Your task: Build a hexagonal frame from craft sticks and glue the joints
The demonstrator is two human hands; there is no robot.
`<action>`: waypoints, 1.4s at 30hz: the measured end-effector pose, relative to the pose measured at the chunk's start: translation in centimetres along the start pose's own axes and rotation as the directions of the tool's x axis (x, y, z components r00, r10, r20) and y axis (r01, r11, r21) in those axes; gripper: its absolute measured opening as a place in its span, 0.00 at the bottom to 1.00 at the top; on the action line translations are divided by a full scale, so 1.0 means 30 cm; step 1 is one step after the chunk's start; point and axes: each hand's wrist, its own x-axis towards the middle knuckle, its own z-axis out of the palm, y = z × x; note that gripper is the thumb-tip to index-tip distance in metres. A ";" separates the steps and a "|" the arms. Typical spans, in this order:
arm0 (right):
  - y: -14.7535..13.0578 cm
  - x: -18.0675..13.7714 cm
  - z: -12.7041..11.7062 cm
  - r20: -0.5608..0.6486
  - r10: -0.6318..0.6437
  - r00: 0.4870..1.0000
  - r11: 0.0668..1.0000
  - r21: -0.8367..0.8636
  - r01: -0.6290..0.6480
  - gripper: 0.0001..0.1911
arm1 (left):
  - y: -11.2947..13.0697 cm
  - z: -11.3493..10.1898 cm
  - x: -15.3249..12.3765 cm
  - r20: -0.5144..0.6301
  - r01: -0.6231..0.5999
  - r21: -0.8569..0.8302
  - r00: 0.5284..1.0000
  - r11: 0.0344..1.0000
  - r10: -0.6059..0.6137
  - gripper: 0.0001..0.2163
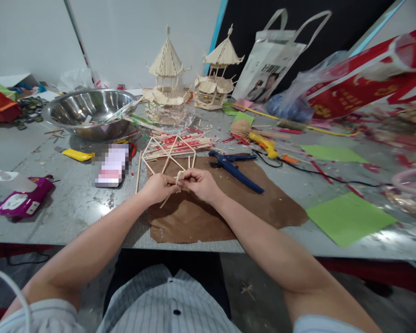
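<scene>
Over a brown cloth (194, 222), my left hand (157, 188) and my right hand (201, 185) meet fingertip to fingertip. Both are closed, pinching a small cluster of short pale wooden sticks (179, 176); the fingers hide part of it. A thin stick (165, 201) slants down below the left fingers. Just beyond the hands lies a six-sided frame of wooden sticks (168, 157) with crossing struts. Blue-handled cutters (241, 175) rest on the cloth, right of my right hand. Behind the frame, red-and-white stick pieces (180, 144) are strewn in a heap.
Two stick-built pavilion models (167, 62) stand at the back. A steel bowl (90, 132), a yellow-handled knife (76, 154) and a phone (111, 165) are to the left. Rightward are a yellow glue gun (265, 144) with its cord, green paper (350, 218) and a red bag (364, 74).
</scene>
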 end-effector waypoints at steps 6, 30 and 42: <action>-0.003 -0.003 0.000 0.021 -0.030 0.999 0.999 -0.026 0.030 0.12 | 0.000 0.000 0.000 0.012 0.001 -0.016 1.000 1.000 0.000 0.16; -0.015 0.004 -0.053 -0.169 0.013 0.986 0.999 -0.027 -0.018 0.09 | 0.022 -0.086 -0.018 -0.315 0.103 0.307 0.949 0.946 -0.001 0.20; 0.000 0.016 -0.066 -0.189 0.256 0.948 0.960 0.168 -0.226 0.14 | 0.017 -0.062 -0.034 -0.040 0.106 0.639 0.994 0.762 -0.105 0.16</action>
